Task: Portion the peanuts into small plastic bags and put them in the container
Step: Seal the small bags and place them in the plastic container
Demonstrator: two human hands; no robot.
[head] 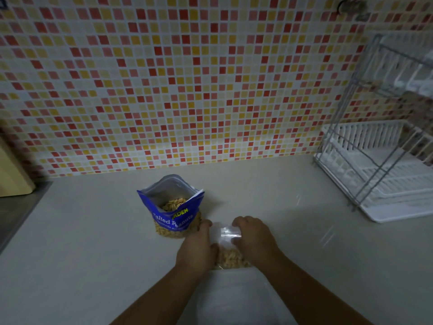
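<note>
An open blue peanut pouch (175,219) stands on the tabletop (89,231), just beyond and left of the left hand (196,246). That hand, its forearm reaching in from below, curls its fingers round the left edge of the small plastic bag (227,234). Peanuts (232,256) fill the bag's lower part, between both hands. The right hand (253,235), knuckles up, grips the bag's upper right edge. A white dish rack (386,174) stands well to the right of it.

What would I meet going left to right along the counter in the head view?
Pale wooden board → blue peanut bag → left hand → small plastic bag → right hand → white dish rack.
</note>
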